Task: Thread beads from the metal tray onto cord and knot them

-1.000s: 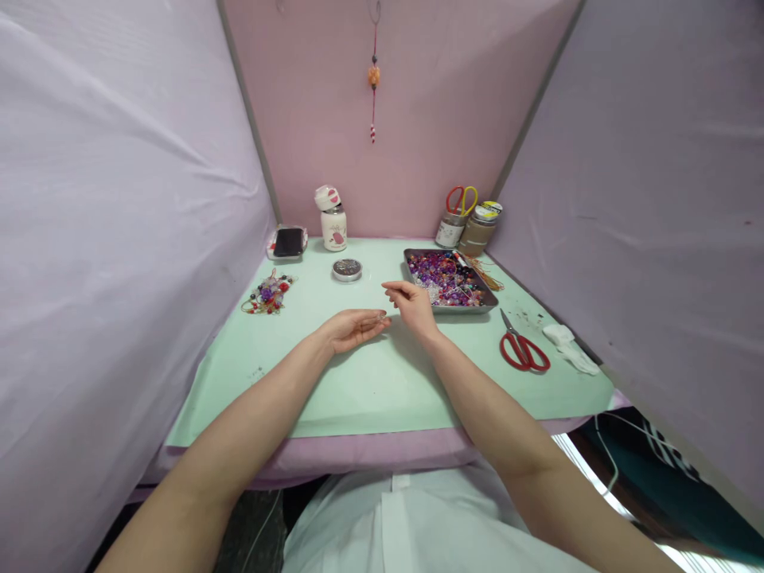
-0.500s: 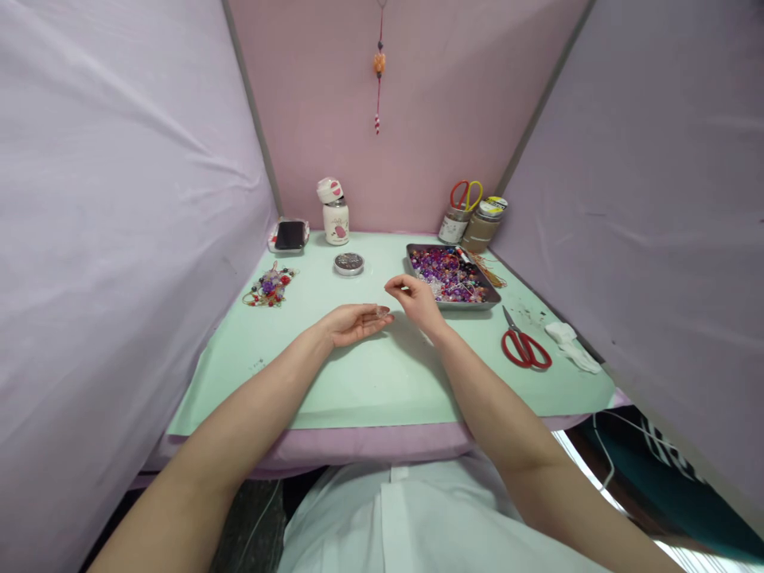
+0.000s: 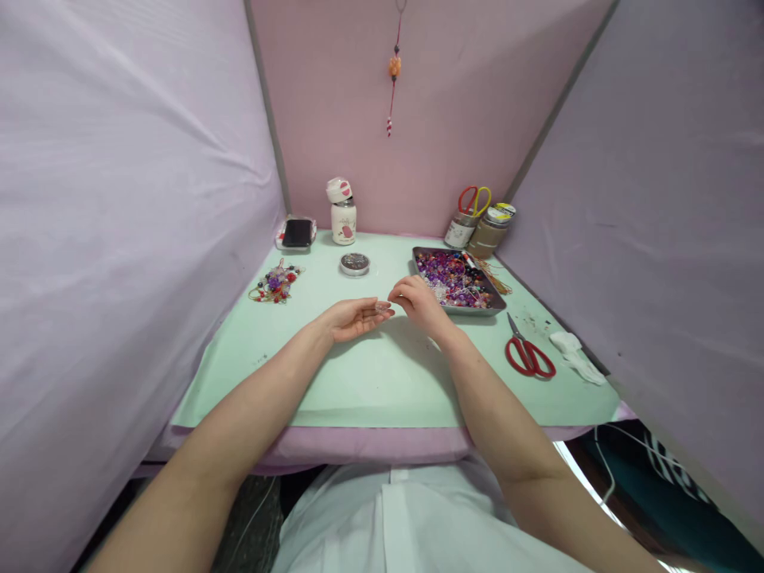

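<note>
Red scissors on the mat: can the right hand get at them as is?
Probably yes: red scissors lie flat right of the right hand, only bare mat between; bead tray sits behind that path.

Pink cloth walls [image 3: 430,119], green-topped table [image 3: 370,382]

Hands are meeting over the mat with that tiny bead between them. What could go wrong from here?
1. The small bead sits at the fingertips of the left hand; if that grip is loose, it may drop and roll off the green mat.
2. The right hand is close to the bead tray; a nudge of its rim could spill beads.
</note>
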`<move>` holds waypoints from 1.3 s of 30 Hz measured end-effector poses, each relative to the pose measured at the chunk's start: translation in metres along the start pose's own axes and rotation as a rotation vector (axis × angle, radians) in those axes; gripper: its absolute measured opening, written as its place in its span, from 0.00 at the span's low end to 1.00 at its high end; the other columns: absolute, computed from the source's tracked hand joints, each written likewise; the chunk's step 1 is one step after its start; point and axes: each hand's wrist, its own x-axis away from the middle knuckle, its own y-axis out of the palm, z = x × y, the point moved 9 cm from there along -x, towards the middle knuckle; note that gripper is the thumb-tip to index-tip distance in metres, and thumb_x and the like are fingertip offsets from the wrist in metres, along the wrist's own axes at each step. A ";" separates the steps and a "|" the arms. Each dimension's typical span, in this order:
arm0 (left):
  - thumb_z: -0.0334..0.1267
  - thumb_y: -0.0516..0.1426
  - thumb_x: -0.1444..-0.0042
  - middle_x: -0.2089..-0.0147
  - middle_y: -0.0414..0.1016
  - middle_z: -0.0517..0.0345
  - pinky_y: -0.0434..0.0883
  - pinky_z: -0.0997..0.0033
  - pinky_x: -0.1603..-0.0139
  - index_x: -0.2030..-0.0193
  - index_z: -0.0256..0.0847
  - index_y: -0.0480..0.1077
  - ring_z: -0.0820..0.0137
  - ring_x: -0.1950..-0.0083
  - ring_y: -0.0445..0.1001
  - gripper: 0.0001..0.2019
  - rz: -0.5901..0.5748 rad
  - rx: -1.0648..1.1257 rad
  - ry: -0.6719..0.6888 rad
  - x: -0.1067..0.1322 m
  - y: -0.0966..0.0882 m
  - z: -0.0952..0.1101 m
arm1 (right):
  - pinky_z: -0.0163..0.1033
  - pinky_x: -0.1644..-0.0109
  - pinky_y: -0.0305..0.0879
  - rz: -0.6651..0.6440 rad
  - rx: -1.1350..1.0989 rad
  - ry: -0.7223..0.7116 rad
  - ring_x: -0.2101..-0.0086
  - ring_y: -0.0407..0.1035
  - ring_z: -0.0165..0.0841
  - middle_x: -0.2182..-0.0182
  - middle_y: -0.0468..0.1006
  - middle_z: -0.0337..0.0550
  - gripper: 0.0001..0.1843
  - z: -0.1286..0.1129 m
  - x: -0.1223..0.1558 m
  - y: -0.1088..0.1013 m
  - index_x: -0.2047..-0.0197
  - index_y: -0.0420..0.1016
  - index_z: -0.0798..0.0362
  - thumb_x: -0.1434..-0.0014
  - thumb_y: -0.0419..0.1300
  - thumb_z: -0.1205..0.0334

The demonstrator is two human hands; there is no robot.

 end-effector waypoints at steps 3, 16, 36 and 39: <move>0.28 0.51 0.40 0.62 0.79 0.43 0.74 0.80 0.56 0.65 0.27 0.75 0.75 0.64 0.78 0.11 0.013 -0.008 0.007 0.002 0.000 0.002 | 0.43 0.56 0.59 -0.006 0.030 -0.029 0.62 0.61 0.37 0.67 0.72 0.45 0.10 -0.006 0.000 0.000 0.68 0.74 0.50 0.37 0.52 0.64; 0.26 0.54 0.43 0.63 0.79 0.42 0.75 0.81 0.58 0.65 0.29 0.75 0.72 0.62 0.79 0.08 0.023 -0.049 0.010 0.001 -0.003 0.003 | 0.43 0.55 0.59 -0.067 0.170 -0.115 0.59 0.58 0.38 0.62 0.70 0.45 0.10 -0.014 0.004 0.003 0.64 0.75 0.48 0.37 0.52 0.63; 0.26 0.54 0.43 0.63 0.79 0.43 0.75 0.82 0.58 0.65 0.28 0.74 0.72 0.60 0.78 0.08 0.003 -0.043 0.005 -0.001 -0.003 0.002 | 0.41 0.57 0.60 -0.052 0.234 -0.160 0.60 0.58 0.36 0.63 0.70 0.44 0.08 -0.019 0.004 0.003 0.65 0.74 0.50 0.38 0.54 0.68; 0.26 0.54 0.43 0.63 0.79 0.43 0.75 0.81 0.57 0.65 0.28 0.74 0.71 0.58 0.78 0.08 0.001 -0.045 0.010 -0.002 -0.004 0.002 | 0.42 0.57 0.60 -0.051 0.229 -0.163 0.60 0.58 0.36 0.63 0.70 0.44 0.08 -0.019 0.004 0.003 0.65 0.74 0.50 0.38 0.54 0.67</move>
